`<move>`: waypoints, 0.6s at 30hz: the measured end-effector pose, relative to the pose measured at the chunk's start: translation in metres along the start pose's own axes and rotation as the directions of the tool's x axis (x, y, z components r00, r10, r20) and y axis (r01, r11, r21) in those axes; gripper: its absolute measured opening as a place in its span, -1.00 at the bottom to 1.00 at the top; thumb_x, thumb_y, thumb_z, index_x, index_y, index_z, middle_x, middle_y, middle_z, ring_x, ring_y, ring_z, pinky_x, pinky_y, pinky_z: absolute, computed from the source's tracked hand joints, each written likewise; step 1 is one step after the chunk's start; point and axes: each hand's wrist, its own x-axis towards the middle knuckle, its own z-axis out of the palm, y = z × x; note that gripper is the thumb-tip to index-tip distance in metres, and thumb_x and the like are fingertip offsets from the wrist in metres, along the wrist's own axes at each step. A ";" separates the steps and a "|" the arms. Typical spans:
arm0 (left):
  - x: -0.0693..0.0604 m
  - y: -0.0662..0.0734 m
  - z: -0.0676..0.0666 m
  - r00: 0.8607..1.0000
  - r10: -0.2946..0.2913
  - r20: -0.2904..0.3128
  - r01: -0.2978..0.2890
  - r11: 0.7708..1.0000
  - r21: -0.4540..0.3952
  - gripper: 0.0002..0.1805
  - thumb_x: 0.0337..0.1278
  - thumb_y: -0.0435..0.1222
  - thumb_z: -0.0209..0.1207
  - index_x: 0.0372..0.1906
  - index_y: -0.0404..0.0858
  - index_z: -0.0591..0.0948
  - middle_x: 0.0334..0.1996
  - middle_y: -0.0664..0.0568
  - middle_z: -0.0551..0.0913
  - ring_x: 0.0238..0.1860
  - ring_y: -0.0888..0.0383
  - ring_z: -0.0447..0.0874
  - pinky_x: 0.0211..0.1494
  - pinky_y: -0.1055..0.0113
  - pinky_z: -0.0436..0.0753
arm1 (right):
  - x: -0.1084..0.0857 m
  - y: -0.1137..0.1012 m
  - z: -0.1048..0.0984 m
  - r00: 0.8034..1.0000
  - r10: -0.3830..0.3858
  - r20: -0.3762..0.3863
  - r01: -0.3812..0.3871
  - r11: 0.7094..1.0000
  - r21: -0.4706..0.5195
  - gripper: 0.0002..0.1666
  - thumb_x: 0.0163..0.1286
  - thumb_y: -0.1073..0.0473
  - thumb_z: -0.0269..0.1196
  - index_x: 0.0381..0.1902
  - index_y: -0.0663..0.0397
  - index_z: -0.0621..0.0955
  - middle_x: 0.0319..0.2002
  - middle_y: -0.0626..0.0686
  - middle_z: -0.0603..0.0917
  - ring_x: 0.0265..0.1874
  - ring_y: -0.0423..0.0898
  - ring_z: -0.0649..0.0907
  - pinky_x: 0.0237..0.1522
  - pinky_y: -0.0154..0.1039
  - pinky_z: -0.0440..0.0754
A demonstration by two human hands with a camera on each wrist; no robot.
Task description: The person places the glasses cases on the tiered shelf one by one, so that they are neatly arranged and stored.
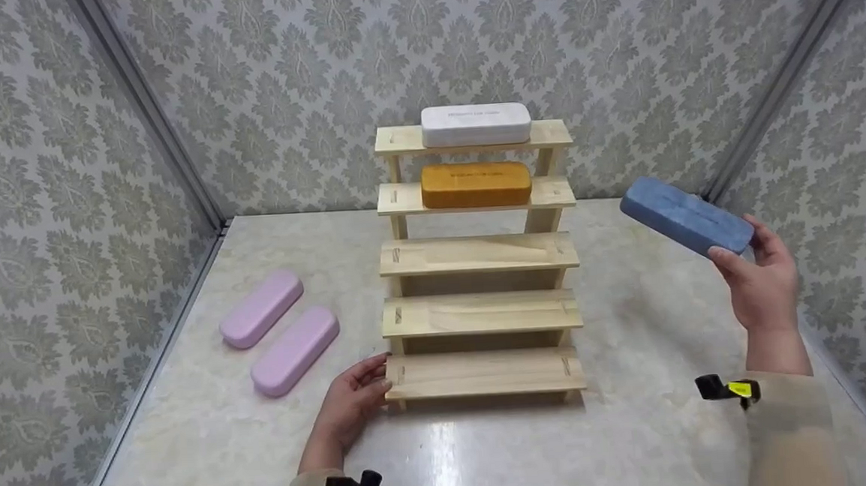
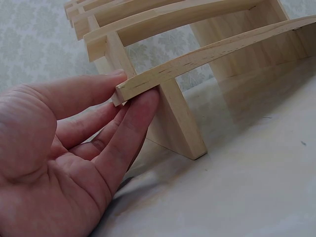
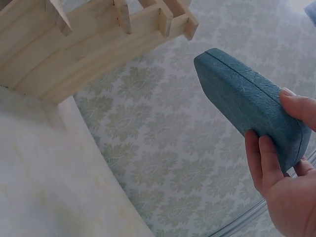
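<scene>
My right hand (image 1: pixel 766 283): grips the near end of the blue case, thumb on one side and fingers on the other.
Blue case (image 1: pixel 687 216): held up in the air to the right of the wooden stand, well apart from it, tilted, its far end pointing up and to the left.
My left hand (image 1: pixel 352 402): pinches the left end of the stand's lowest step, thumb above and a finger beneath the board.
Wooden stand (image 1: pixel 486 373): five steps rising away from me, standing on the counter between my hands.
Orange case (image 1: pixel 476 185): lies on the second step from the top, near its middle.
White case (image 1: pixel 476 125): lies on the top step, just above and behind the orange one.
Pink cases (image 1: pixel 296 351): two, side by side and slanted, on the counter left of the stand.
Counter (image 1: pixel 446 460): pale, marbled and shiny.
Walls (image 1: pixel 301 56): leafy patterned paper at the back and both sides.
</scene>
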 end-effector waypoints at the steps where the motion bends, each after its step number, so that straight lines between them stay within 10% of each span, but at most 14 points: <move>1: 0.000 0.000 0.000 1.000 0.002 -0.005 -0.002 1.000 0.006 -0.31 0.25 -0.49 0.26 0.46 -0.53 0.32 0.02 0.05 0.67 -0.04 0.19 0.71 -0.08 0.39 0.75 | -0.002 -0.002 0.002 1.000 -0.004 0.014 0.003 1.000 0.006 -0.26 0.24 0.66 0.26 0.31 0.08 0.45 0.20 -0.03 0.38 0.15 -0.17 0.46 -0.11 -0.46 0.73; 18: 0.002 0.002 0.001 0.998 -0.034 -0.050 0.037 0.997 0.068 -0.32 0.24 -0.48 0.28 0.45 -0.46 0.38 0.05 0.01 0.66 -0.04 0.20 0.70 -0.08 0.39 0.75 | -0.027 -0.013 0.042 0.968 -0.051 0.246 0.063 0.997 -0.038 -0.28 0.30 0.65 0.21 0.35 0.09 0.45 0.22 0.06 0.40 0.00 -0.15 0.58 -0.09 -0.43 0.73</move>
